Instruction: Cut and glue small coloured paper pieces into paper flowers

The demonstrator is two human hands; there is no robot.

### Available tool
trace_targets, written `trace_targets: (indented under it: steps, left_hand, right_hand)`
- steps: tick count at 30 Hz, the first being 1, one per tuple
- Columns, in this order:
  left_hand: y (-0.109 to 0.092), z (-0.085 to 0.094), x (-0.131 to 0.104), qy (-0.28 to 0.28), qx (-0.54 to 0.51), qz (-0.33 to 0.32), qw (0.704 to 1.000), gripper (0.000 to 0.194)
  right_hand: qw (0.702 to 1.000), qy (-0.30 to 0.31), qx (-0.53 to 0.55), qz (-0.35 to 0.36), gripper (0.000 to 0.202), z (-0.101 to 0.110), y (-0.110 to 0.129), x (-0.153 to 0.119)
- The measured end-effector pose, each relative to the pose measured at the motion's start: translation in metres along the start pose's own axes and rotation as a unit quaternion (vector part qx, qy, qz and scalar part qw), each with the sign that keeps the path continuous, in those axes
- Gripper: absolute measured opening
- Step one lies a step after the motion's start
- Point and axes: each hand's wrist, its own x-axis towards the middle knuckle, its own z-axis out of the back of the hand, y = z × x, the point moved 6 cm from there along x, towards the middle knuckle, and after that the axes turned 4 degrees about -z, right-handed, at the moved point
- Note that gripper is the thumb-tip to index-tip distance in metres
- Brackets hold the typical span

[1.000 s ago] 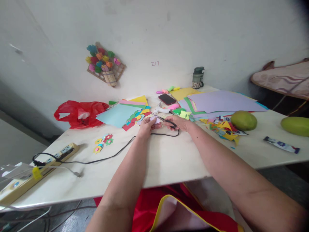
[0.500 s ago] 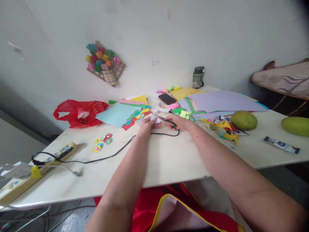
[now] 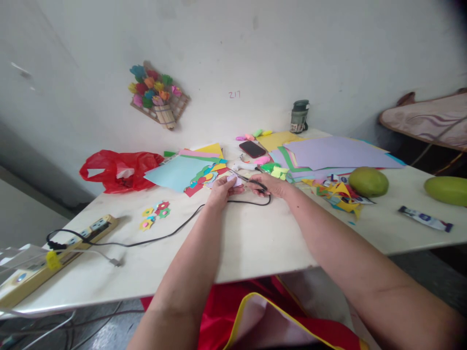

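Between the fingers of my left hand is a small piece of pale purple paper. My right hand grips black-handled scissors, their blades pointing left at the paper's upper edge. Whether the blades are on the paper or just beside it is hard to make out. Cut paper shapes in several colours lie just left of my left hand. Paper flowers with coloured centres rest further left on the table.
A black cable runs from the power strip past my hands. Paper scraps, a green fruit and a glue tube lie right. Behind are a phone, purple sheets and a bottle; a red bag sits left.
Almost nothing differs. Both hands keep the paper and scissors in the same place; the view has shifted very slightly.
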Motion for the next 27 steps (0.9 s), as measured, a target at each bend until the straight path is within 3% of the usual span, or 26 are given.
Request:
trace_targets:
  steps: [8, 27]
  left_hand:
    - [0.0001, -0.001, 0.0001, 0.011, -0.014, -0.004, 1.0, 0.039]
    - [-0.0005, -0.002, -0.0005, 0.006, -0.009, 0.002, 1.0, 0.031]
  right_hand:
    - [1.0, -0.005, 0.002, 0.0, 0.022, -0.0018, 0.003, -0.0016]
    - [1.0, -0.003, 0.024, 0.006, 0.013, 0.0012, -0.005, 0.0081]
